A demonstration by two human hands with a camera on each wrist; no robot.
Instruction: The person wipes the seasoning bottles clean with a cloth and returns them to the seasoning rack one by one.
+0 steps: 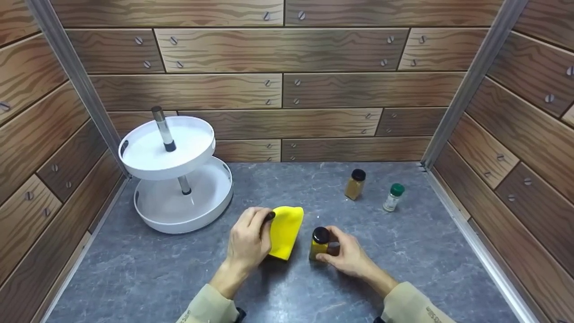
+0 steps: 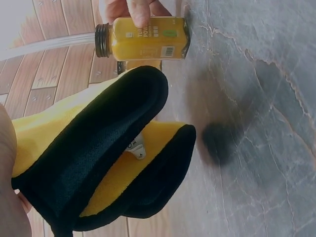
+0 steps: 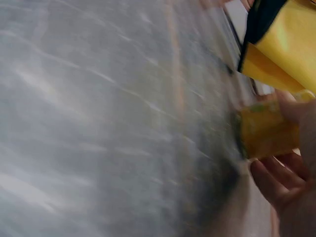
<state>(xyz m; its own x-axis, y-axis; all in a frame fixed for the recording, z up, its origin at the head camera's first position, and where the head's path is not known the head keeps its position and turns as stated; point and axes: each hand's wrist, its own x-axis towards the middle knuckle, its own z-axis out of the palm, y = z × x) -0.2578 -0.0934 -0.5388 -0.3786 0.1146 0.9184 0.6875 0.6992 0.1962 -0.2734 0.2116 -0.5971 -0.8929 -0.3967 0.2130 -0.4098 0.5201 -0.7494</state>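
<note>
My left hand (image 1: 249, 235) grips a yellow cloth (image 1: 286, 229) with black edging, which hangs folded above the tabletop. In the left wrist view the cloth (image 2: 123, 153) shows its dark trim and a small white tag. Just to the right, my right hand (image 1: 350, 255) holds a spice jar (image 1: 319, 247) between thumb and fingers. The jar is upright, with a black lid and yellow contents; its label (image 2: 157, 35) reads as turmeric powder. A small gap separates cloth and jar in the head view. Whether the jar's base touches the table I cannot tell.
A white two-tier round tray (image 1: 184, 226) stands at the back left. Toward the back right are another black-lidded spice jar (image 1: 354, 186) and a smaller green-capped jar (image 1: 393, 198). Wood-patterned walls (image 1: 224, 92) enclose the grey marbled table (image 1: 148, 273).
</note>
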